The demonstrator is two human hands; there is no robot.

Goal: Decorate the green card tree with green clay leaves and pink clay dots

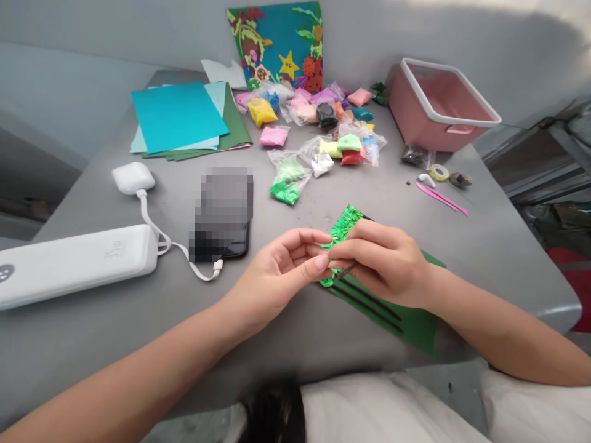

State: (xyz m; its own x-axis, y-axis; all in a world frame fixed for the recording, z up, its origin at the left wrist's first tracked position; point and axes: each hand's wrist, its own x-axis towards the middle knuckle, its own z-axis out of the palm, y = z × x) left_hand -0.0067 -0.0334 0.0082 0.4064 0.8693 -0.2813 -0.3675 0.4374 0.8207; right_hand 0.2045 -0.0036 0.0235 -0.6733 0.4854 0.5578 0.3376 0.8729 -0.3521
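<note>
My left hand [281, 277] and my right hand [383, 261] meet over a dark green card [406, 317] near the table's front edge. The card carries bright green clay leaves [347, 223] and dark lines. My left hand's fingers pinch together on a small piece of green clay, mostly hidden. My right hand is closed on a thin dark tool [346, 269] whose tip points at the left fingertips. A bag of green clay [289, 181] lies just beyond the hands.
Several bags of coloured clay [323, 123] lie mid-table, behind them a colourful picture [277, 43]. Coloured paper sheets [180, 117] at back left, a pink bin [438, 107] at back right. A white power bank [78, 261], phone [221, 212] and earbud case [133, 178] lie left. Pink tool [441, 198] right.
</note>
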